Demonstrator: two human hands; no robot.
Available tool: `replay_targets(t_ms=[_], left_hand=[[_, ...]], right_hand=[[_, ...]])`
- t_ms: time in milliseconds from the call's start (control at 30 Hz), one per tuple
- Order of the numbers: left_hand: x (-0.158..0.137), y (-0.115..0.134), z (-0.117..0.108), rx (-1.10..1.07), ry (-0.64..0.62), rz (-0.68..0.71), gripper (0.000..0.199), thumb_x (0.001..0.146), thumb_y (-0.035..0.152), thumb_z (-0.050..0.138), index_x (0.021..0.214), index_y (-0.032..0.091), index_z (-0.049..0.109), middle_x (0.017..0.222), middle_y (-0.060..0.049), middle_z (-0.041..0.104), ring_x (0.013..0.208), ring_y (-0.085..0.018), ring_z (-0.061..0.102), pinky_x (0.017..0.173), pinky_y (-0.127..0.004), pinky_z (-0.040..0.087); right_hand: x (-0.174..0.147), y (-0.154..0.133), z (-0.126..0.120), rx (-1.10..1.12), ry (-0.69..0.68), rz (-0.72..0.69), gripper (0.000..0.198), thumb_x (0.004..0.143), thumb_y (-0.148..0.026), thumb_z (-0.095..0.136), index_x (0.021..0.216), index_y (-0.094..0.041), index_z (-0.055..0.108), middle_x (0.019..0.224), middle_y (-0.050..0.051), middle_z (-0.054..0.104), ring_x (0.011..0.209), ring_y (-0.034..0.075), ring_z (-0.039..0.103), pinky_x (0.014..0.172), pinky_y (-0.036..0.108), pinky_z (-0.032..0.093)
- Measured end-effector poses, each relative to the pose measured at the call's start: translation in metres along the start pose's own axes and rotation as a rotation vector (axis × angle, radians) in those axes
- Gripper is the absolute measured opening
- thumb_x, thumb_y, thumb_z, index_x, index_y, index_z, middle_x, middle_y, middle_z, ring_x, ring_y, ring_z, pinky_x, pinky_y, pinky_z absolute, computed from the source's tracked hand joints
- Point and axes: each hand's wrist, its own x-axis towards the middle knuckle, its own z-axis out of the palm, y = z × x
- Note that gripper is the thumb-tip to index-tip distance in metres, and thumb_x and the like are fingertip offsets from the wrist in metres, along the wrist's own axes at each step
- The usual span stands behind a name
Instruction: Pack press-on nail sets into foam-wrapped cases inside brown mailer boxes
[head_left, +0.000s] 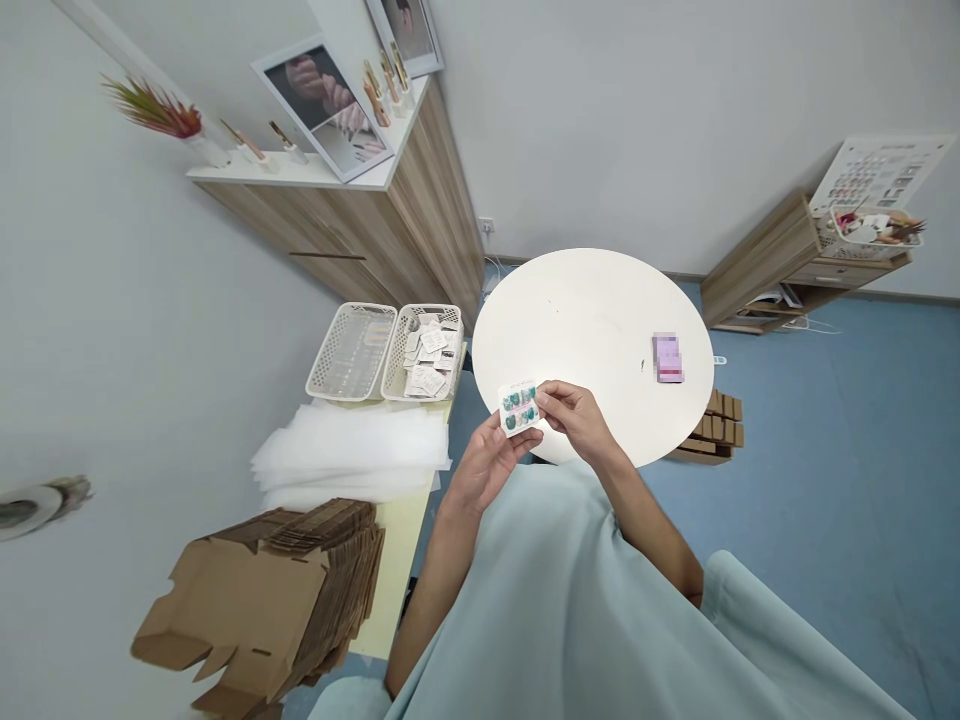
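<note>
A small white card of press-on nails (519, 409), mostly teal with a few pale ones in two rows, is held over the near edge of the round white table (592, 310). My left hand (491, 462) grips its lower left side, thumb in front and fingers behind. At its right edge my right hand (576, 415) is closed, with thumb and fingertips pinching the card. A purple packet (667, 358), partly blurred, lies on the right part of the table.
Left of the table are a basket of white cards (429, 350), another basket holding clear items (351, 352), white foam sheets (349, 450) and stacked flat cardboard boxes (247, 610). Small brown boxes (709, 430) sit low at right. Wooden cabinets (435, 190) stand behind.
</note>
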Motion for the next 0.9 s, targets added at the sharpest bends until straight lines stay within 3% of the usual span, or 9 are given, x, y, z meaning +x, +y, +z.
replay_targets(t_ms=[133, 267, 367, 533, 700, 800, 900], left_hand=[[0.006, -0.006, -0.001, 0.187, 0.204, 0.135, 0.069, 0.074, 0.052, 0.098, 0.129, 0.019, 0.072, 0.132, -0.016, 0.076, 0.106, -0.025, 0.076, 0.110, -0.047, 0.055], [0.010, -0.012, -0.002, 0.458, 0.428, 0.298, 0.073, 0.071, 0.044, 0.099, 0.134, 0.021, 0.069, 0.133, -0.015, 0.075, 0.106, -0.024, 0.075, 0.106, -0.046, 0.058], [0.010, -0.018, 0.001, 0.589, 0.515, 0.406, 0.072, 0.072, 0.042, 0.098, 0.135, 0.022, 0.069, 0.135, -0.014, 0.072, 0.108, -0.023, 0.074, 0.107, -0.044, 0.058], [0.008, -0.025, 0.007, 0.611, 0.525, 0.469, 0.065, 0.080, 0.045, 0.094, 0.135, 0.023, 0.070, 0.133, -0.012, 0.072, 0.107, -0.020, 0.073, 0.104, -0.040, 0.060], [0.004, -0.021, 0.007, 0.421, 0.563, 0.406, 0.046, 0.087, 0.052, 0.087, 0.117, 0.018, 0.077, 0.102, -0.007, 0.076, 0.089, -0.018, 0.075, 0.089, -0.036, 0.063], [0.002, -0.016, 0.004, 0.281, 0.492, 0.299, 0.044, 0.082, 0.047, 0.092, 0.114, 0.019, 0.078, 0.098, -0.004, 0.076, 0.080, -0.015, 0.073, 0.085, -0.033, 0.061], [-0.001, -0.010, 0.001, 0.113, 0.319, 0.157, 0.049, 0.081, 0.046, 0.094, 0.120, 0.021, 0.077, 0.109, -0.007, 0.079, 0.095, -0.019, 0.076, 0.093, -0.036, 0.061]], right_hand=[[-0.004, -0.004, 0.006, -0.192, 0.211, -0.164, 0.037, 0.086, -0.059, 0.083, 0.089, -0.023, 0.077, 0.090, 0.002, 0.073, 0.063, 0.012, 0.046, 0.060, 0.029, 0.043], [-0.009, -0.008, 0.013, -0.273, 0.223, -0.217, 0.031, 0.087, -0.054, 0.082, 0.086, -0.024, 0.077, 0.092, 0.003, 0.073, 0.061, 0.012, 0.046, 0.058, 0.030, 0.041], [-0.011, -0.006, 0.017, -0.319, 0.250, -0.219, 0.026, 0.089, -0.048, 0.078, 0.084, -0.024, 0.076, 0.091, 0.003, 0.073, 0.061, 0.012, 0.048, 0.060, 0.031, 0.043], [-0.006, -0.001, 0.008, -0.335, 0.324, -0.177, 0.023, 0.087, -0.044, 0.077, 0.080, -0.023, 0.074, 0.080, 0.001, 0.067, 0.059, 0.012, 0.046, 0.060, 0.030, 0.042], [0.002, -0.002, -0.011, -0.248, 0.234, -0.043, 0.030, 0.083, -0.052, 0.080, 0.077, -0.024, 0.073, 0.052, -0.007, 0.042, 0.051, 0.012, 0.037, 0.055, 0.030, 0.038], [0.004, -0.005, -0.017, -0.204, 0.184, -0.021, 0.034, 0.082, -0.056, 0.082, 0.076, -0.024, 0.072, 0.054, -0.006, 0.046, 0.051, 0.011, 0.038, 0.055, 0.029, 0.038], [0.004, -0.010, -0.020, -0.152, 0.122, -0.016, 0.037, 0.081, -0.058, 0.084, 0.076, -0.023, 0.073, 0.058, -0.005, 0.050, 0.053, 0.011, 0.039, 0.053, 0.028, 0.036]])
